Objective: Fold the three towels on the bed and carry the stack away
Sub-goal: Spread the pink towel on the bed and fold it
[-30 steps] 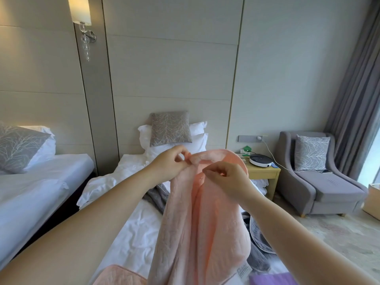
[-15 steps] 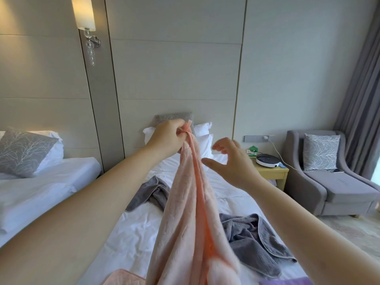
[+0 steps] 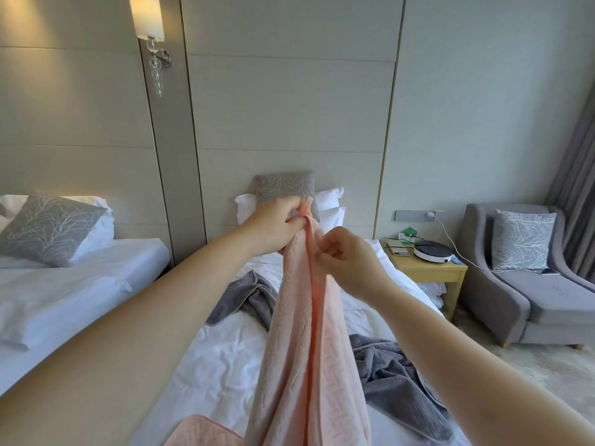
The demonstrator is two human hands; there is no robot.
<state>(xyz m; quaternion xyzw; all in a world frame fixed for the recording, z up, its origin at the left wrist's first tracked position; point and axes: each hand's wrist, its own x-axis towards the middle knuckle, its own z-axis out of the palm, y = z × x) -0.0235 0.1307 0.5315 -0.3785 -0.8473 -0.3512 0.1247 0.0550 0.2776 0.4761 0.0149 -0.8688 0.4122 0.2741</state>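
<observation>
Early stage, by judgement: no towel is seen folded and no stack is formed. The pink textured fabric towel [image 3: 306,349] is held up over the white-sheeted bed [image 3: 219,365], bunched lengthwise and hanging toward the bed's near edge. Its top end is pinched by the left hand [image 3: 277,226], fingers curled round the gathered cloth. Just below, a long edge is pinched between the thumb and curled fingers of the right hand [image 3: 347,262]. A crumpled dark grey towel [image 3: 248,294] lies mid-bed, and a second crumpled grey towel [image 3: 396,381] lies by the bed's right edge, neither touched. A pink quilted corner [image 3: 203,432] is seen at the near edge; same towel or separate piece cannot be told. Left to do: all three folded, stacked, carried off.
</observation>
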